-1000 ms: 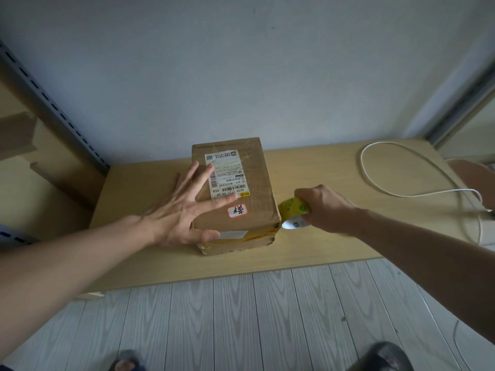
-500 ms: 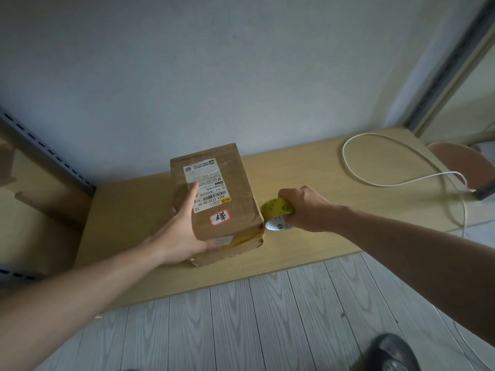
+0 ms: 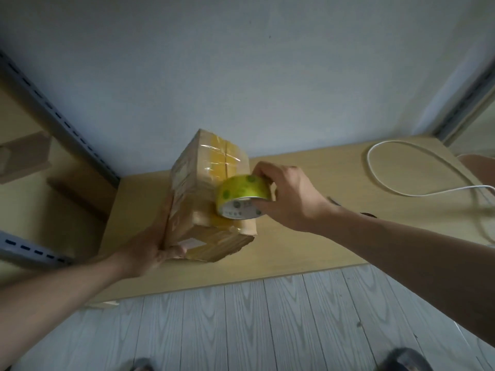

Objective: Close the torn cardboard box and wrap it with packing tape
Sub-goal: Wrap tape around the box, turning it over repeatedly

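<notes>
The brown cardboard box [image 3: 203, 183] stands tipped up on its side on the wooden table [image 3: 308, 210], its taped seam face turned up and toward me. A torn flap shows at its near lower end. My left hand [image 3: 152, 250] grips the box's near left edge, thumb on the near face. My right hand [image 3: 289, 196] holds the yellow-green roll of packing tape [image 3: 242, 200] against the box's right side, near the lower corner.
A white cable [image 3: 401, 167] loops over the right part of the table. Metal shelf rails [image 3: 61, 121] and cardboard pieces sit at the left. A grey wall rises behind the table. Grey plank floor lies below, with my feet at the bottom edge.
The box was lying flat with its label up; now it is tipped onto its side. My left hand shifted from the top to the near left edge. The tape roll rose against the box.
</notes>
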The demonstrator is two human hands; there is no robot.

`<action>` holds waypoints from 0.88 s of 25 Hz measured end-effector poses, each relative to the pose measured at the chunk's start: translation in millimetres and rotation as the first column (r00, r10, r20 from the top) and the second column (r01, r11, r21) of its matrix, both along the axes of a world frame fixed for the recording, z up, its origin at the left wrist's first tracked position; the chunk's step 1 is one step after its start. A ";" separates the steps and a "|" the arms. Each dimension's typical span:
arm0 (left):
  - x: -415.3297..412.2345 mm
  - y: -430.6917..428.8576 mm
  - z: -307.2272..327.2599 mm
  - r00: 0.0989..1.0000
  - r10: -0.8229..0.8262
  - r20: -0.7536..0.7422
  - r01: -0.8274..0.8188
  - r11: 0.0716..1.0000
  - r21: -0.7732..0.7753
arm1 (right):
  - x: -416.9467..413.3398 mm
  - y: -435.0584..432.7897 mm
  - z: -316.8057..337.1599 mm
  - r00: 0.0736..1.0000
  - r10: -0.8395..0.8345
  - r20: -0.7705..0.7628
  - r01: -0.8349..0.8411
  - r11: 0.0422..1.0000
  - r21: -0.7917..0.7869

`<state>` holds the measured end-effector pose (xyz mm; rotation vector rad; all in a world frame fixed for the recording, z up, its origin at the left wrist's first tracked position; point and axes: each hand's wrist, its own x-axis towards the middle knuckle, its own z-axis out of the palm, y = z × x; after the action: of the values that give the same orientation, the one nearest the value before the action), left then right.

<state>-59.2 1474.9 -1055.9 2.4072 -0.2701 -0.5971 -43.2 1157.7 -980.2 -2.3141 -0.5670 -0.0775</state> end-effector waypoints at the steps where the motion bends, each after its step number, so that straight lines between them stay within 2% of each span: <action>1: -1.8 9.1 -4.7 1.000 0.012 -0.004 -0.011 0.997 0.078 | -1.7 20.7 9.8 0.997 0.069 0.031 -0.069 0.998 0.007; 2: -3.8 17.2 -10.4 1.000 0.008 -0.010 -0.006 0.988 0.151 | -3.0 41.8 17.1 0.989 0.138 0.047 -0.139 0.990 0.012; 4: -5.5 22.8 -4.6 0.984 0.030 -0.177 0.013 0.971 0.238 | -1.2 81.0 21.0 0.975 0.220 0.031 -0.221 0.975 0.035; 6: -1.9 21.1 20.2 0.939 0.065 -0.337 0.020 0.970 0.242 | 8.0 107.8 14.3 0.975 0.222 -0.002 -0.222 0.974 0.035; 7: 3.5 23.4 31.6 0.935 0.074 -0.346 -0.001 0.979 0.206 | 13.1 115.3 9.6 0.979 0.205 -0.010 -0.204 0.979 0.028; 10: 17.5 34.3 49.5 0.988 0.033 -0.154 -0.035 0.999 -0.006 | 24.6 119.2 0.5 0.993 0.107 -0.049 -0.104 0.993 0.052; 13: 13.1 15.0 50.4 0.993 0.040 -0.112 -0.057 0.986 -0.156 | 24.4 115.0 -0.6 0.996 0.075 -0.046 -0.072 0.995 0.070; 15: 13.2 5.3 43.9 0.992 0.100 -0.075 -0.116 0.960 -0.254 | 21.4 112.4 -1.3 0.996 0.085 -0.037 -0.082 0.995 0.063; 20: 15.7 -31.0 36.3 0.995 0.057 -0.086 -0.086 0.915 -0.394 | 15.4 86.6 0.6 1.000 -0.009 -0.014 0.010 0.998 0.066; 22: 17.5 -52.2 34.6 0.998 0.047 -0.035 -0.057 0.915 -0.400 | 14.0 70.6 0.6 0.999 -0.049 0.007 0.049 0.996 0.078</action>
<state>-41.8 1422.6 -1021.3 2.0027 -0.2866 -0.4922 -29.2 1228.3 -979.6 -2.2535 -0.5029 -0.1304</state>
